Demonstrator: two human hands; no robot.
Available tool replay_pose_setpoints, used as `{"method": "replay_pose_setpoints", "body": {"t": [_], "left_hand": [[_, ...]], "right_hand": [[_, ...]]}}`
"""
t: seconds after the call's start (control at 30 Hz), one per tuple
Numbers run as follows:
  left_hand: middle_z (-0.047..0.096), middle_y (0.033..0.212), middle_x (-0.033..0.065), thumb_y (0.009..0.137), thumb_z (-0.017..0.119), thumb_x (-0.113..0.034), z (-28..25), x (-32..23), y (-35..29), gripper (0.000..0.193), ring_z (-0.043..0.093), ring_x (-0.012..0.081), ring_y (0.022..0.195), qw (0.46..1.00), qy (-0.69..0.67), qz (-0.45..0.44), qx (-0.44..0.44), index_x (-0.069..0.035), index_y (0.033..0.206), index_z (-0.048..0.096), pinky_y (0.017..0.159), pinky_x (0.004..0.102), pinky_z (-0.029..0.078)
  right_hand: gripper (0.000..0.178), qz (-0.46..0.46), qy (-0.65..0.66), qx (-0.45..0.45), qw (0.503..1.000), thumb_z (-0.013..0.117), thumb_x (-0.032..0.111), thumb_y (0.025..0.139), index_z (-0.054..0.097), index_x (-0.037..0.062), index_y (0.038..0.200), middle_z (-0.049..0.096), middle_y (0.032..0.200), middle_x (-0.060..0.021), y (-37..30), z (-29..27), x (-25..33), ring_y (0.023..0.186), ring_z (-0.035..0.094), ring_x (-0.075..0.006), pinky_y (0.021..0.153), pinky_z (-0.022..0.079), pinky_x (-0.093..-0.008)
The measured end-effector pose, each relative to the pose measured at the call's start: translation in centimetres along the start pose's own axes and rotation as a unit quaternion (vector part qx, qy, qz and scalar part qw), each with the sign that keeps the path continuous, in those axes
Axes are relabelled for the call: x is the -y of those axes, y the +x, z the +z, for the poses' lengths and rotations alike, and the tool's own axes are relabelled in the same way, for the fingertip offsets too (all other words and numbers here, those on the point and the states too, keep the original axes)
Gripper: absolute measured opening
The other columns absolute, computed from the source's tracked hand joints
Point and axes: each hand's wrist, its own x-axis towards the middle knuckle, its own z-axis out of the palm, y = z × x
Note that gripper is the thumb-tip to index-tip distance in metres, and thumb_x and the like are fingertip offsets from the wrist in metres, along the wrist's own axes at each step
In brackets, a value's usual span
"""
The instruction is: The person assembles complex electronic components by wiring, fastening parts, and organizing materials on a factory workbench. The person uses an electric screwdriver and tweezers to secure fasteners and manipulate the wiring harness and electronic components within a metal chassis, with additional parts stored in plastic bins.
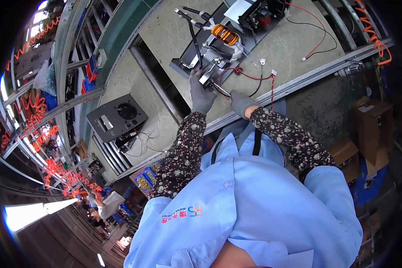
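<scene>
My left hand (201,97), in a grey glove, reaches the near edge of an open electrical unit (183,67). Its fingers close around something by the silver head of a long metal tool (222,90), but what they hold is partly hidden. My right hand (242,103), also gloved, is closed on the other end of that tool, whose exact kind I cannot make out. Above my hands, the unit carries an orange-wound copper coil (224,34), a finned silver part (215,57) and thick black cables (194,40). Red and black wires (254,77) lie beside my right hand.
A dark grey casing with a fan (117,117) stands on the left part of the bench. A roller gap (158,78) divides the bench boards. Blue bins of brass-coloured parts (144,182) sit near my left elbow. Cardboard boxes (373,129) stand at the right; orange coiled hoses (371,33) hang nearby.
</scene>
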Motion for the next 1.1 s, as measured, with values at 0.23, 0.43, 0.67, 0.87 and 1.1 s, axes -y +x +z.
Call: {"method": "replay_pose_setpoints", "body": {"t": [0.23,0.43,0.67,0.87,1.1], "left_hand": [[0.032,0.121,0.0216,0.055,0.064,0.0,-0.2,-0.7,0.3,0.058,0.031,0.0354,0.116,1.0,0.003,0.011,-0.002,-0.007,0.108,0.04,0.094,0.0361,0.033],[0.035,0.119,0.021,0.055,0.069,-0.006,0.0,-0.3,0.2,0.059,0.033,0.036,0.113,0.998,0.019,0.05,-0.037,-0.005,0.107,0.041,0.094,0.0373,0.032],[0.043,0.111,0.0165,0.058,0.065,-0.001,-0.1,0.3,0.0,0.055,0.03,0.037,0.114,0.995,-0.007,0.097,-0.037,-0.005,0.107,0.042,0.096,0.0419,0.027],[0.044,0.11,0.0141,0.057,0.065,-0.002,-0.2,1.3,0.3,0.055,0.031,0.0362,0.113,0.993,-0.009,0.108,-0.045,-0.008,0.106,0.043,0.095,0.042,0.028],[0.044,0.108,0.0129,0.051,0.065,-0.001,-0.5,1.8,0.2,0.057,0.033,0.0344,0.11,0.993,-0.024,0.11,-0.035,-0.007,0.104,0.044,0.093,0.0412,0.03]], "right_hand": [[0.024,0.048,-0.011,0.022,0.999,0.044,0.019,0.079,0.051,-0.0005,0.09,0.057,0.086,-0.0239,-0.9,-0.2,1.4,0.083,0.055,-0.0383,0.07,0.044,-0.0433],[0.024,0.094,-0.063,-0.019,0.993,0.044,0.017,0.079,0.049,-0.0032,0.09,0.057,0.08,-0.0247,-1.4,-0.6,4.2,0.077,0.056,-0.0384,0.065,0.044,-0.0431],[0.025,-0.019,-0.011,-0.001,1.0,0.039,0.025,0.083,0.042,0.0041,0.096,0.055,0.082,-0.0256,-1.5,0.2,0.1,0.078,0.053,-0.0423,0.067,0.041,-0.047],[0.03,0.033,-0.057,0.048,0.997,0.045,0.021,0.079,0.038,-0.0014,0.098,0.055,0.083,-0.0272,-2.5,-0.9,3.2,0.081,0.054,-0.0399,0.068,0.042,-0.0451],[0.031,0.079,-0.123,0.03,0.989,0.045,0.006,0.075,0.032,-0.0068,0.1,0.055,0.08,-0.0293,-2.5,-0.3,4.0,0.077,0.055,-0.0409,0.066,0.044,-0.0439]]}}
